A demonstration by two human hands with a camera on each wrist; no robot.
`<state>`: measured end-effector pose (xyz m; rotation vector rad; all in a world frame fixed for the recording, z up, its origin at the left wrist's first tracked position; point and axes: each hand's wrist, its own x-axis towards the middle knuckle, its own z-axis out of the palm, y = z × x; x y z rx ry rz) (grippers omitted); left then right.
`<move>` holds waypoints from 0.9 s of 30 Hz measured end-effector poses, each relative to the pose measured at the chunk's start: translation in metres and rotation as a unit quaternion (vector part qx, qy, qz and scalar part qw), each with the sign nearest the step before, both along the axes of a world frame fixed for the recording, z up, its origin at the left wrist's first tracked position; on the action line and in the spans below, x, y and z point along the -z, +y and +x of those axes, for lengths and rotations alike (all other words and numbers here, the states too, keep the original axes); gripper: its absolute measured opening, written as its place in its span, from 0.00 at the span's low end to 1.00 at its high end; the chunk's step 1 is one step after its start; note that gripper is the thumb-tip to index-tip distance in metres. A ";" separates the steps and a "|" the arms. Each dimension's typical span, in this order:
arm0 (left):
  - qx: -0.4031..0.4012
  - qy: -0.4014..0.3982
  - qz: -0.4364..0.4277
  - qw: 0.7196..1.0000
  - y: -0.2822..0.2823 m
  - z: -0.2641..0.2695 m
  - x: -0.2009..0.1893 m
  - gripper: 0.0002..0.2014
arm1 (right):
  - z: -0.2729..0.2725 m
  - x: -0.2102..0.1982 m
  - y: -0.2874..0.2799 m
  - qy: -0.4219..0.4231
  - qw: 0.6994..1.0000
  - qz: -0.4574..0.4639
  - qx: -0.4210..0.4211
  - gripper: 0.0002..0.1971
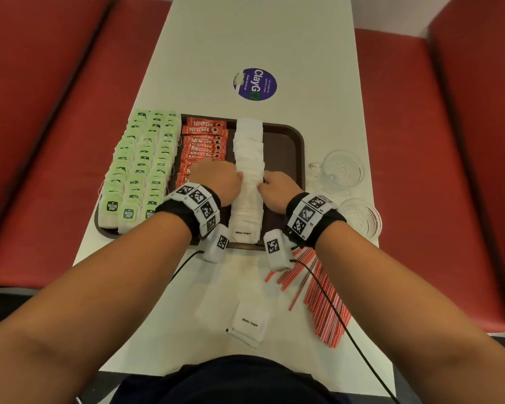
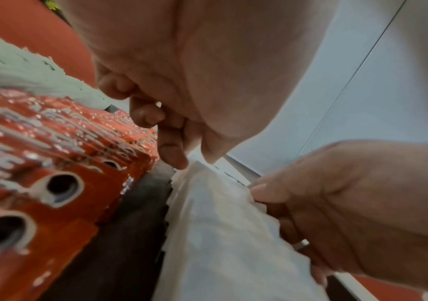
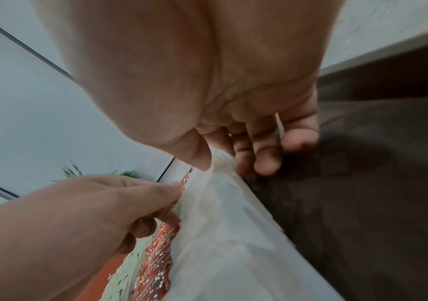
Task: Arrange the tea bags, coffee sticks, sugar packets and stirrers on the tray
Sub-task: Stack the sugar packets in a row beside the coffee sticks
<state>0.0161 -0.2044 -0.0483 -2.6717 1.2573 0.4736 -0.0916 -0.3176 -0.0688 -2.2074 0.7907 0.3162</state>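
**Both hands squeeze the sugar row**

Head view: a long row of white paper sugar packets (image 1: 249, 170) runs up the middle of the dark brown plastic tray (image 1: 296, 141), at frame centre. The left hand (image 1: 216, 179) and right hand (image 1: 279, 189) press its two sides, fingers curled. Red-and-white striped stirrers (image 1: 318, 290) lie lower right on the white table (image 1: 274, 39).

Left wrist view: fingertips (image 2: 174, 156) touch the crinkled packet edges beside glossy red coffee sticks (image 2: 53, 163).

Right wrist view: thumb and fingers (image 3: 267, 160) narrowly straddle the packets' edge.
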 end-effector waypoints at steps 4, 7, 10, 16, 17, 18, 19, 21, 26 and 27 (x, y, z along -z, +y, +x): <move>0.014 0.011 0.033 0.999 -0.013 0.003 0.007 0.29 | 0.008 0.001 -0.001 0.010 1.000 -0.007 -0.003 0.13; 0.003 0.015 0.027 1.000 -0.014 0.006 0.007 0.29 | 0.010 0.001 -0.004 0.013 1.000 -0.006 -0.003 0.13; -0.028 0.003 -0.005 1.000 -0.008 0.007 0.003 0.29 | 0.006 -0.006 -0.004 0.012 1.000 -0.007 0.001 0.15; 0.003 0.009 -0.174 0.985 0.031 -0.009 -0.015 0.19 | -0.031 -0.030 0.017 -0.050 0.997 -0.053 0.007 0.21; 0.026 0.021 -0.182 0.983 0.039 -0.015 -0.019 0.18 | -0.039 -0.033 0.024 -0.057 0.996 -0.063 -0.005 0.20; 0.052 0.034 -0.181 0.981 0.048 -0.023 -0.023 0.18 | -0.048 -0.037 0.030 -0.058 0.996 -0.064 -0.023 0.18; 0.079 0.046 -0.175 0.980 0.056 -0.031 -0.026 0.17 | -0.057 -0.039 0.037 -0.055 0.996 -0.061 -0.043 0.15; 0.138 0.071 -0.150 0.976 0.074 -0.047 -0.030 0.16 | -0.078 -0.044 0.052 -0.038 0.994 -0.051 -0.090 0.09; 0.269 0.096 0.000 0.958 0.112 -0.089 -0.018 0.26 | -0.122 -0.043 0.091 0.050 0.973 -0.075 -0.212 0.14; 0.283 0.101 0.020 0.954 0.118 -0.096 -0.013 0.29 | -0.129 -0.039 0.099 0.068 0.968 -0.081 -0.226 0.17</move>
